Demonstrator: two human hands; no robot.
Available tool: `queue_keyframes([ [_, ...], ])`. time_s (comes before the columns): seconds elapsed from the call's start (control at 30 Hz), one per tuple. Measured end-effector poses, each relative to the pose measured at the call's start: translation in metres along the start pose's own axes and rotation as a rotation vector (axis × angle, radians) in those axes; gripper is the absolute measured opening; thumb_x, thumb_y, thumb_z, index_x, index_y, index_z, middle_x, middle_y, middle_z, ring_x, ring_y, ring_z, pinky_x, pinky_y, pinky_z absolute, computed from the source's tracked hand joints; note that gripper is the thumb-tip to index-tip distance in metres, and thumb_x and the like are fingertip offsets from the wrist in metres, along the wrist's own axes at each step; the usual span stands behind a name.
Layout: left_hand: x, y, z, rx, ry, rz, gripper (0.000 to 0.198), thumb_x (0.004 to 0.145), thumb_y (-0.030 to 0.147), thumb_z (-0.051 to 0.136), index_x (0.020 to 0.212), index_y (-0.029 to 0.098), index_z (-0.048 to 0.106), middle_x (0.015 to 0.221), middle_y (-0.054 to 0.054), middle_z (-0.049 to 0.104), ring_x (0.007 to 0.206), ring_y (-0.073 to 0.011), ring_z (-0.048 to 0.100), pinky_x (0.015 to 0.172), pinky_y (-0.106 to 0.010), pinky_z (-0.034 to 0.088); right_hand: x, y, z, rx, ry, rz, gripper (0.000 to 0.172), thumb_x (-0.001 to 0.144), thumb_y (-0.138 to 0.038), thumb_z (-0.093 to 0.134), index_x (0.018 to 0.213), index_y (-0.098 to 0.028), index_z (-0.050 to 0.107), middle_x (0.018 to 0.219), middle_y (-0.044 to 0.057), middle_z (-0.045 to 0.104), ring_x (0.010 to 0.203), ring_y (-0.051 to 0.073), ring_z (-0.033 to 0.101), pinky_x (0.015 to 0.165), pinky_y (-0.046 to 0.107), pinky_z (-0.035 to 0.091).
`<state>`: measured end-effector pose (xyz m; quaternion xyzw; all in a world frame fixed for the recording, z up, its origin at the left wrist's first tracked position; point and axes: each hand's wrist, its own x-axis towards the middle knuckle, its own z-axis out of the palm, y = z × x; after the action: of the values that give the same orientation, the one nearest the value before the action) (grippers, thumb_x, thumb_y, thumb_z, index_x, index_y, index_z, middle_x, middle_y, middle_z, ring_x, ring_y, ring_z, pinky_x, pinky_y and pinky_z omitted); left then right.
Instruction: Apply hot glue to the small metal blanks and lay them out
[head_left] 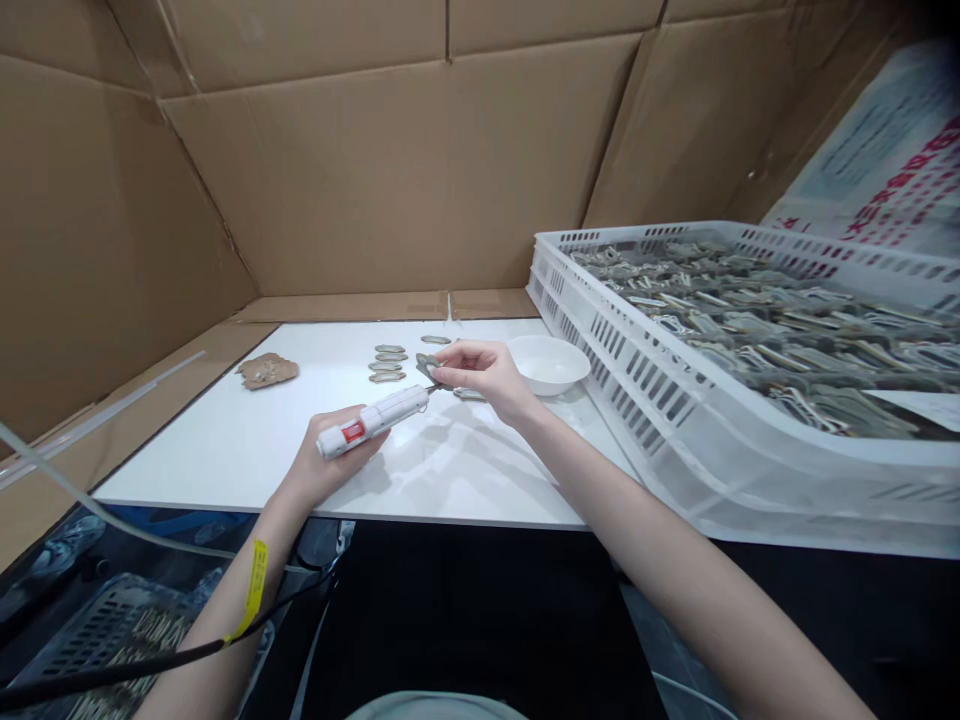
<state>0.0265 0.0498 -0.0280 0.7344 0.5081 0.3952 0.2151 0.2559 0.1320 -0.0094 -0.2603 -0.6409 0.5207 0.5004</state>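
My left hand [337, 458] is closed round a white stick-shaped tool [390, 410] with a red patch near its rear end and a thin dark tip. That tip points up and right, at the fingers of my right hand [480, 372]. Pinched in those fingers is a small flat grey-green piece [426, 364]; the fingers partly cover it. Whether the tip touches the piece I cannot tell. Left of it, several similar flat pieces [387, 366] lie in a column on the white board [225, 450]. Another piece [435, 339] lies behind, and one [469, 394] lies partly under my right hand.
A white bowl [551, 365] stands right of my right hand. Beyond it, a large white crate [637, 360] holds many similar pieces. A crumpled brown scrap [268, 370] lies at left. Cardboard walls [375, 180] enclose the back and left. A black cable [172, 662] crosses my left forearm.
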Motion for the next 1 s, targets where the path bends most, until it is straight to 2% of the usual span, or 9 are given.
queue_keyframes([
  [0.43,0.0009,-0.0009,0.0008,-0.038,-0.001,-0.049,0.027,0.083,0.036,0.064,0.067,0.017,0.052,0.06,0.002,0.051,0.052,-0.0102,0.044,0.046,-0.022,0.037,0.0006,0.0021,-0.0014,-0.022,0.006,-0.014,0.024,0.066,-0.04,0.081,0.079,-0.021,0.074,0.068,0.001,0.064,0.064,0.014,0.058,0.057,0.029,0.044],
  [0.6,0.0006,0.001,0.001,-0.036,0.0,-0.036,0.028,0.082,0.035,0.065,0.066,0.018,0.05,0.059,0.003,0.05,0.051,-0.0094,0.043,0.045,-0.021,0.036,0.0004,-0.0007,0.0001,-0.01,0.023,0.005,0.028,0.062,-0.042,0.083,0.076,-0.02,0.073,0.067,0.001,0.065,0.064,0.015,0.058,0.057,0.029,0.043],
  [1.0,0.0006,0.0034,0.0009,-0.012,0.008,-0.014,0.028,0.083,0.035,0.063,0.065,0.018,0.049,0.059,0.003,0.048,0.051,-0.0094,0.041,0.044,-0.021,0.034,0.0007,0.0013,-0.0015,-0.004,0.008,-0.013,0.024,0.065,-0.04,0.081,0.078,-0.02,0.073,0.065,0.0,0.062,0.06,0.013,0.053,0.055,0.028,0.04],
])
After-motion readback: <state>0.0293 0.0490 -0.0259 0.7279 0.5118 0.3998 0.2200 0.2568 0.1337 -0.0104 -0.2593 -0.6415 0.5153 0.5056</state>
